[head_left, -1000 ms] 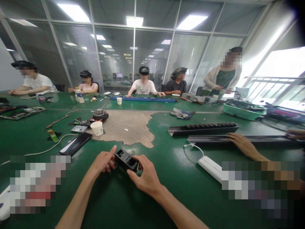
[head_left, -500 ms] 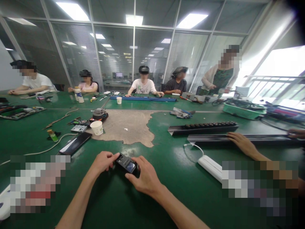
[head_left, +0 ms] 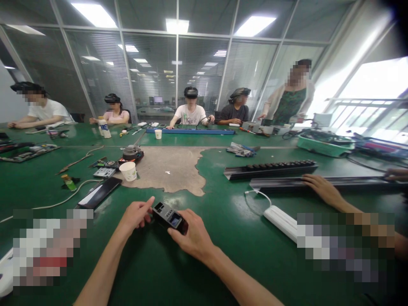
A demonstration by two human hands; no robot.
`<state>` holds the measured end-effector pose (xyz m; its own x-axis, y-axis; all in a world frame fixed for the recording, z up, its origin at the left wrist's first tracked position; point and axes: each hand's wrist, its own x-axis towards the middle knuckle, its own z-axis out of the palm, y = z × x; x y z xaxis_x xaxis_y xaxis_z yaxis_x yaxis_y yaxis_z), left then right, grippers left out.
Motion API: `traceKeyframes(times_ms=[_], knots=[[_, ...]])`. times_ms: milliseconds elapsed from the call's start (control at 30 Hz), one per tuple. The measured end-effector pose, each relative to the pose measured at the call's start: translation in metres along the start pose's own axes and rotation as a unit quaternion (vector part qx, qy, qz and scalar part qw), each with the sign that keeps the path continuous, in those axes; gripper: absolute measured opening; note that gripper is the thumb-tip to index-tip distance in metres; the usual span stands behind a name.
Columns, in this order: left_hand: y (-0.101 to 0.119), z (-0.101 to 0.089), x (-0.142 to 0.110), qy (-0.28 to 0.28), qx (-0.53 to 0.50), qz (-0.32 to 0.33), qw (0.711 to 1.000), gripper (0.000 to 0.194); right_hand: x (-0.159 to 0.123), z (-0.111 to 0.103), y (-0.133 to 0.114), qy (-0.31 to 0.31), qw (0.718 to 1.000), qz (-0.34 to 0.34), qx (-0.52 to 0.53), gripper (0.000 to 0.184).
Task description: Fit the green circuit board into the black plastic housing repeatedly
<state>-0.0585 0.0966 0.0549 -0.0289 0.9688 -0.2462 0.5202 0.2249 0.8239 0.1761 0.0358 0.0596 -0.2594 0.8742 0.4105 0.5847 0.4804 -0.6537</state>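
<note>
My right hand (head_left: 195, 233) grips the near right end of a small black box-shaped device (head_left: 164, 214), thumb on the near side and fingers round the far side. A little screen and several small square openings or buttons show on its top; its exact kind I cannot tell. The device is tilted above the green table (head_left: 153, 267). My left hand (head_left: 137, 214) is beside its left end, thumb stretched up and away from the half-curled fingers, with nothing visible between them. Whether the left fingertips touch the device is hard to make out.
A paper cup (head_left: 128, 171) and a black phone-like slab (head_left: 100, 192) lie to the left. On the right are a white power bank-like block (head_left: 280, 223), two long dark rails (head_left: 270, 169) and a co-worker's hand (head_left: 323, 190). Several people sit across the table; one person stands (head_left: 288, 97).
My left thumb came down onto the device's left end half a second ago and is now lifted off. The little screen, dark at first, now looks lit. The standing person has leaned leftward.
</note>
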Motion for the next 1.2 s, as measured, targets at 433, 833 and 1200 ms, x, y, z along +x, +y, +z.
traceKeyframes(times_ms=[433,833,1200], knots=[[0.002,0.002,-0.002,-0.042,-0.007,-0.033,0.999,0.086,0.016,-0.012,0.029,0.126,0.99,0.058,0.002,0.038],[0.006,0.001,-0.008,-0.062,0.017,0.0,0.998,0.078,0.011,0.001,0.054,0.072,0.991,0.082,-0.072,0.058],[0.006,0.005,-0.005,-0.071,-0.025,-0.017,0.997,0.086,0.015,-0.014,0.024,0.084,0.991,0.079,0.067,0.032]])
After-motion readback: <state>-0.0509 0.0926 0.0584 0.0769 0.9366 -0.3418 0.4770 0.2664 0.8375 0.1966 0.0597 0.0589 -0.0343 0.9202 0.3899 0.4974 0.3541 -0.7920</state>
